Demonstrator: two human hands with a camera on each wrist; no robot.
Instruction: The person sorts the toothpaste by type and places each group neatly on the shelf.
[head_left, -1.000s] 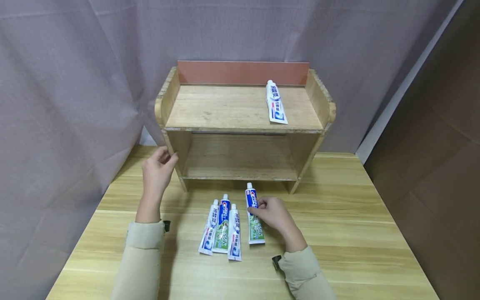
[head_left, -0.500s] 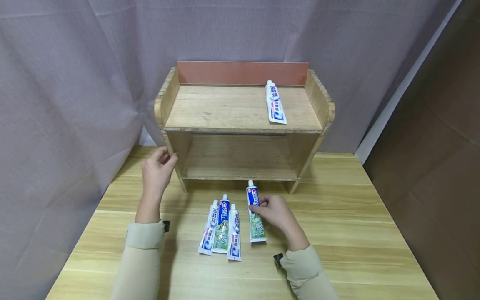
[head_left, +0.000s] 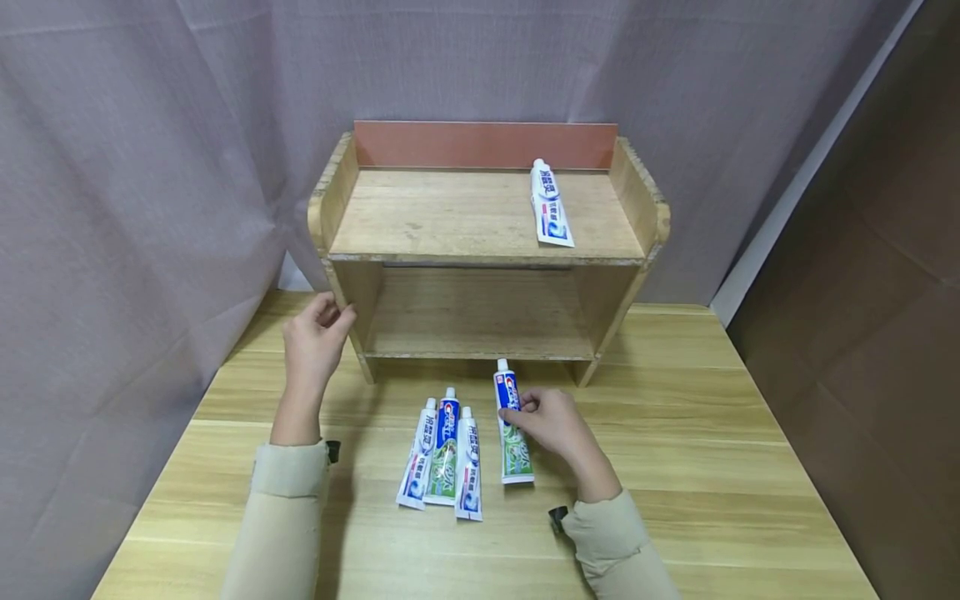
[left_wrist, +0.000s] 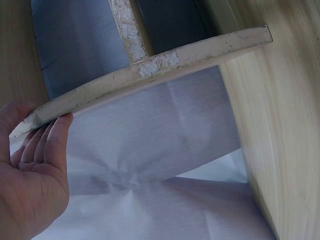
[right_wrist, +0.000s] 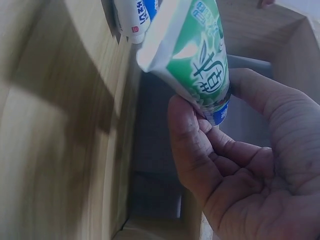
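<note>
My right hand [head_left: 551,421] pinches a blue and green toothpaste tube [head_left: 514,450] between thumb and fingers, cap pointing toward the shelf. In the right wrist view the green crimped end of that toothpaste tube [right_wrist: 202,55] rises from between the fingertips. My left hand [head_left: 313,342] grips the left side panel of the wooden shelf [head_left: 480,218]; the left wrist view has thumb and fingers on either side of the panel edge [left_wrist: 165,65]. Left of the held tube lie two white toothpaste tubes and, between them, a blue and green toothpaste tube [head_left: 444,467].
One white toothpaste tube [head_left: 551,204] lies on the upper board, right of centre. The lower board [head_left: 480,312] sits just above the wooden table [head_left: 712,467]. Grey cloth [head_left: 465,58] hangs behind, and a brown panel [head_left: 862,292] stands at the right.
My right hand has moved the held toothpaste tube slightly forward and to the right. The left hand keeps its place on the shelf panel.
</note>
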